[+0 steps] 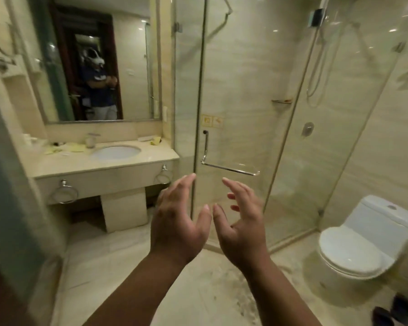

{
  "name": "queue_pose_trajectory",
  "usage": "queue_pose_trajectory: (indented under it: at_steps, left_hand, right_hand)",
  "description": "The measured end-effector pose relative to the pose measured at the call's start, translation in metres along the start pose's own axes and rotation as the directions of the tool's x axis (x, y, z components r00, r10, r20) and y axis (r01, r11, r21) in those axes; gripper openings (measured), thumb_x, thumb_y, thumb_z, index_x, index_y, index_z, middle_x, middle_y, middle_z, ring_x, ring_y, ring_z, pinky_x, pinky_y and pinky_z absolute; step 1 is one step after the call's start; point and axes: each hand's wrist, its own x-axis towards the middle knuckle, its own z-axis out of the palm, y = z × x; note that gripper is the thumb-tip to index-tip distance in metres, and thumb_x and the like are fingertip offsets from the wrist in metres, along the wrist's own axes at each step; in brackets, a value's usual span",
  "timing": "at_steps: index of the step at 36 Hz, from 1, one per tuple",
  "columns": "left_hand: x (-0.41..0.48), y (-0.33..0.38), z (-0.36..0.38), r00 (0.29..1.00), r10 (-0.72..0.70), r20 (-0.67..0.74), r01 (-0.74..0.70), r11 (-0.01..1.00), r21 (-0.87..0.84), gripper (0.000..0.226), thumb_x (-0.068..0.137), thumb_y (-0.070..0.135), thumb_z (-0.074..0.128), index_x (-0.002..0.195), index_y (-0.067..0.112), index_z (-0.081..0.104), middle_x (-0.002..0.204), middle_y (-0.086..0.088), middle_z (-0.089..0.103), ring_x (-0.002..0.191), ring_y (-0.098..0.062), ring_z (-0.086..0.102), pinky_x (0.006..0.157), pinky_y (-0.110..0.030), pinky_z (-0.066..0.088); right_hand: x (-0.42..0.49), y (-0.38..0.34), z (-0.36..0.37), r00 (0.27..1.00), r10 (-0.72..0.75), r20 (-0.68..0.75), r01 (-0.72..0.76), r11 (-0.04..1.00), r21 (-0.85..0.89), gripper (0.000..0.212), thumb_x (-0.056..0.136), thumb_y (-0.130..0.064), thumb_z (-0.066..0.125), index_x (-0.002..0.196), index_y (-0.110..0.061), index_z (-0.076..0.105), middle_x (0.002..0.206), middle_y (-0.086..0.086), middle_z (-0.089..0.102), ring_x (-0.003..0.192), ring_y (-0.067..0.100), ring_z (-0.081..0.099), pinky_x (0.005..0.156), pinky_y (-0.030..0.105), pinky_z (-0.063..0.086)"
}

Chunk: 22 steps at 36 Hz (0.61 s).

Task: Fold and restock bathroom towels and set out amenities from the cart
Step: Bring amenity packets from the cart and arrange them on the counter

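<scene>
Beige marble bathroom ahead of you: worktop (104, 169) at mid left with the sink (116, 152) sunk in it, mirror (132, 67) above, glass shower door (233, 90) dead centre, toilet (353, 250) lower right. And your hands are up in the lower middle of the frame. The left hand (177, 222) and right hand (240, 229) have palms turned toward each other and thumbs nearly meeting, with the fingers (186, 184) spread and relaxed, gripping nothing at all. That reads to me as a ready pose, hands free before you fetch stock, not a reach at the door.

Where are the towels? None in frame, and no cart either; I'd judge it is outside this view. The places towels belong show bare metal: the bar (229, 169) on the shower door just above your fingertips, and two rings (65, 194) hung under the worktop's front edge.

Containers now. The sink shows only its white bowl. What looks like a dispenser (91, 140) stands at the sink's upper left rim. Yellow packets (77, 148) lie loose on the worktop left of it, with more at the far right corner, too small to read. As for the shower shelf (282, 101), right of centre, I can't tell what's on it.
</scene>
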Motion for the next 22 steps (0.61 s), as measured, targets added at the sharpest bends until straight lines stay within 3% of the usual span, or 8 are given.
queue_pose_trajectory:
  at_steps: [11, 15, 22]
  left_hand:
    - [0.092, -0.115, -0.003, 0.975, -0.142, -0.172, 0.175, 0.964, 0.201, 0.061, 0.089, 0.037, 0.065, 0.147, 0.027, 0.046, 0.142, 0.002, 0.058, 0.131, -0.016, 0.050, 0.104, -0.034, 0.045]
    - [0.129, -0.178, -0.002, 0.959, -0.199, -0.200, 0.244, 0.940, 0.237, 0.063, 0.090, 0.037, 0.065, 0.149, 0.025, 0.046, 0.142, 0.002, 0.057, 0.130, -0.016, 0.049, 0.102, -0.029, 0.041]
    - [0.211, -0.293, 0.008, 0.952, -0.261, -0.160, 0.295, 0.923, 0.246, 0.064, 0.091, 0.039, 0.066, 0.150, 0.027, 0.045, 0.144, 0.004, 0.055, 0.131, -0.015, 0.048, 0.104, -0.036, 0.047]
  right_hand:
    - [0.111, 0.040, 0.153, 0.979, -0.057, 0.197, 0.011, 0.973, 0.229, 0.050, 0.093, -0.021, 0.069, 0.139, -0.033, 0.056, 0.133, -0.013, 0.052, 0.111, -0.009, 0.054, 0.088, 0.006, 0.045]
    - [0.146, 0.062, 0.221, 0.971, -0.073, 0.226, 0.015, 0.968, 0.249, 0.049, 0.092, -0.020, 0.071, 0.138, -0.032, 0.059, 0.133, -0.011, 0.055, 0.108, -0.004, 0.058, 0.086, 0.012, 0.047]
    - [0.214, 0.097, 0.336, 0.964, -0.038, 0.263, -0.025, 0.972, 0.234, 0.048, 0.091, -0.028, 0.068, 0.138, -0.035, 0.057, 0.129, -0.018, 0.054, 0.111, 0.001, 0.057, 0.091, 0.027, 0.052]
